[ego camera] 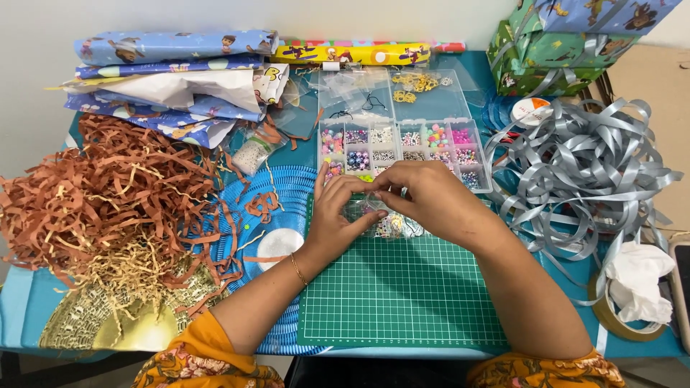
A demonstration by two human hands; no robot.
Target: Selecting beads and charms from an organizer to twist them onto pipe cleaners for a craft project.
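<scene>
Both my hands meet over the far edge of a green cutting mat [402, 294]. My left hand [338, 215] and my right hand [424, 194] pinch a small clear plastic bag [374, 219] with beads inside it, fingertips touching above it. Just beyond the hands lies a clear compartment box [402, 147] filled with several kinds of coloured beads; its open lid [392, 90] holds small bags and gold pieces. A thin gold bracelet sits on my left wrist.
Brown shredded paper [108, 201] is piled at the left over a blue woven mat [280, 187]. Silver ribbon [582, 165] is tangled at the right, beside a tape roll [625, 316] and white tissue. Wrapping paper rolls [180, 65] and wrapped green boxes [560, 50] line the back.
</scene>
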